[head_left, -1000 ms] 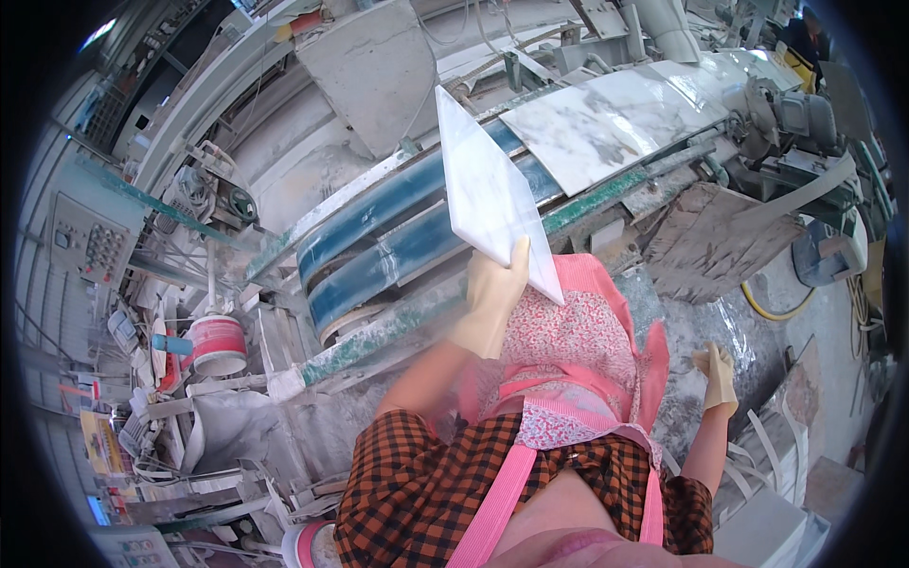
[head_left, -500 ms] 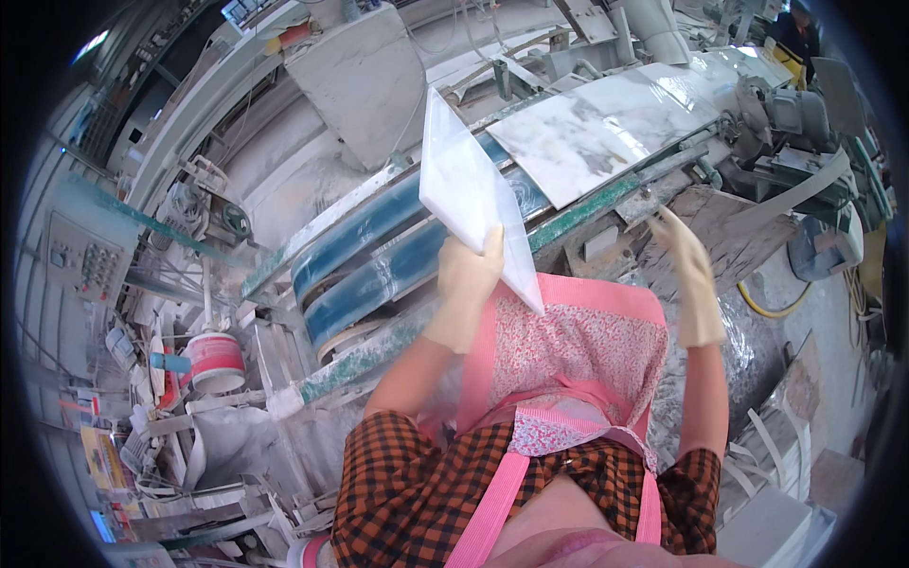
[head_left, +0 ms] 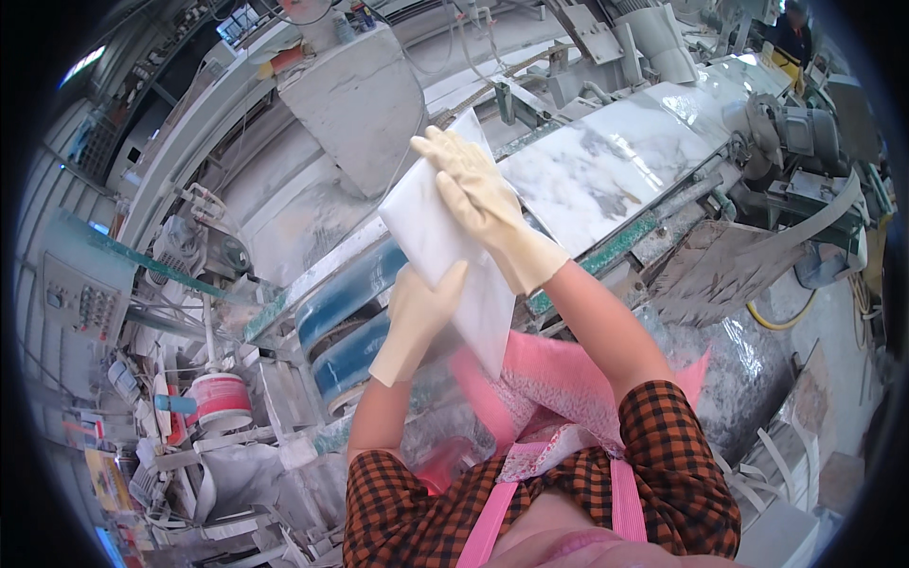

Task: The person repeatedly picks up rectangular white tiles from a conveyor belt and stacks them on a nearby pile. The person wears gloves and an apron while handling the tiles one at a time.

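I hold a white rectangular tile (head_left: 437, 237) up in front of me, tilted on edge. My left hand (head_left: 417, 317), in a pale rubber glove, grips its lower left side from beneath. My right hand (head_left: 483, 204), also gloved, lies flat across the tile's upper face with fingers spread. Below the tile is my pink apron (head_left: 549, 388) and checked sleeves.
A conveyor with blue rollers (head_left: 350, 312) runs diagonally in front of me, carrying a white veined marble slab (head_left: 615, 161). A control panel (head_left: 80, 303) stands at left, a red and white bucket (head_left: 220, 399) below it. A motor (head_left: 795, 133) and yellow hose (head_left: 786, 317) are at right.
My right hand rose from my side and came to rest flat on the tile's face. The tile moved slightly lower and closer, still held by my left hand.
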Available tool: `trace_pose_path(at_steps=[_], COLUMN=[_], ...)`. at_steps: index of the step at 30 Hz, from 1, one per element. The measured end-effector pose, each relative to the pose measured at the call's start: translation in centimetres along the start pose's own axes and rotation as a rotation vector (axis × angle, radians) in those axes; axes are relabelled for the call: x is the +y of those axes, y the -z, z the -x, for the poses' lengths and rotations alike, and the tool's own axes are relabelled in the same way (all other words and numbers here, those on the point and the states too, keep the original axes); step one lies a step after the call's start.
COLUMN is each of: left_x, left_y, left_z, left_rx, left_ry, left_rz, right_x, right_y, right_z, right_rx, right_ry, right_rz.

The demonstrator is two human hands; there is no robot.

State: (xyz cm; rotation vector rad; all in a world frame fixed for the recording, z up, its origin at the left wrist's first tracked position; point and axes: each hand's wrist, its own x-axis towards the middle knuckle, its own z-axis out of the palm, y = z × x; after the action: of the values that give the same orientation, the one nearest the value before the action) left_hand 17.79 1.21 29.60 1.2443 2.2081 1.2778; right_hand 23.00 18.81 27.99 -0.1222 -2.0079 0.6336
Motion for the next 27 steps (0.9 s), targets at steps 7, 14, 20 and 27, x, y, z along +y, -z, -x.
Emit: trace_pose_path(at_steps=[7, 14, 20, 27], left_x=[-1.6, -2.7, -3.4, -5.3], left_y=[1.7, 2.2, 3.0, 5.0], left_z=[-2.9, -4.8, -4.9, -4.1], left_rx=[-0.081, -0.107, -0.132, -0.257], left_ry=[-0.097, -0.062, -0.106, -0.063], left_rz=[0.052, 0.150, 0.164, 0.096], right_x=[9.7, 15.9, 14.6, 10.0], right_y=[-0.9, -1.0, 0.0, 5.5], right_z=[-1.5, -1.4, -1.4, 3.5], right_rx=[0.088, 0.105, 0.221, 0.188], right_ry=[-0.175, -0.328, -0.763, -1.159], right_rz=[0.115, 0.055, -0.369, -0.902])
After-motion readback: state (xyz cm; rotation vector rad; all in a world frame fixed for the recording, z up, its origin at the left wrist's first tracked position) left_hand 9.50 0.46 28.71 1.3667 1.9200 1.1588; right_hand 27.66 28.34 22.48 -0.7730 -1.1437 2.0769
